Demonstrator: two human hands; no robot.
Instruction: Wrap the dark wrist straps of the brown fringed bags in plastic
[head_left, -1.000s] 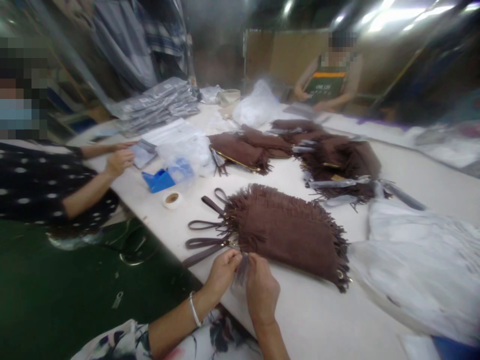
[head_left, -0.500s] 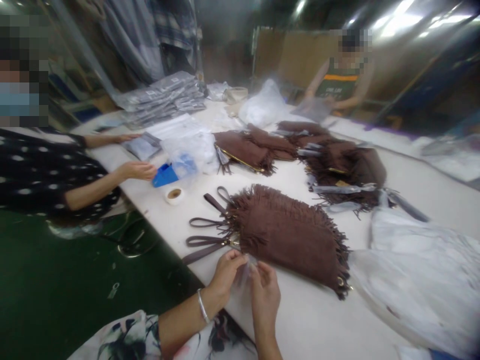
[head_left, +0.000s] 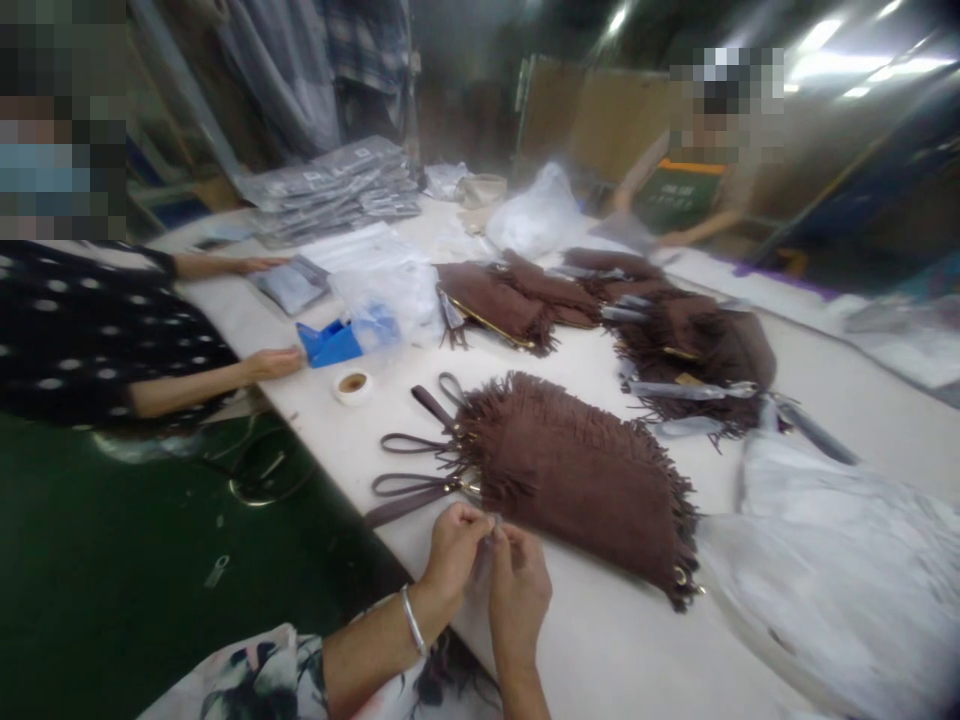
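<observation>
My left hand (head_left: 452,552), with a silver bangle at the wrist, pinches a small piece of clear plastic film (head_left: 482,563) by its upper edge. Opposite it, my right hand (head_left: 520,578) grips the same film, fingertips almost meeting those of the left. Most of the film hangs behind the fingers, so its shape is hard to make out. Just beyond both hands lies a brown fringed bag (head_left: 585,480), flat on the white table (head_left: 360,440). Brown wrist straps (head_left: 409,484) stick out from its left end.
More brown fringed bags (head_left: 690,340) lie farther back. Clear plastic bags (head_left: 840,570) cover the right side. At left are a tape roll (head_left: 351,388), a blue tape dispenser (head_left: 330,343) and a co-worker's hand (head_left: 274,363). Grey packages (head_left: 337,185) are stacked behind; another person (head_left: 686,195) stands across.
My fingertips have come closer together on the film. The left co-worker's near hand has shifted slightly down and left, away from the blue dispenser. The camera view has shifted a little.
</observation>
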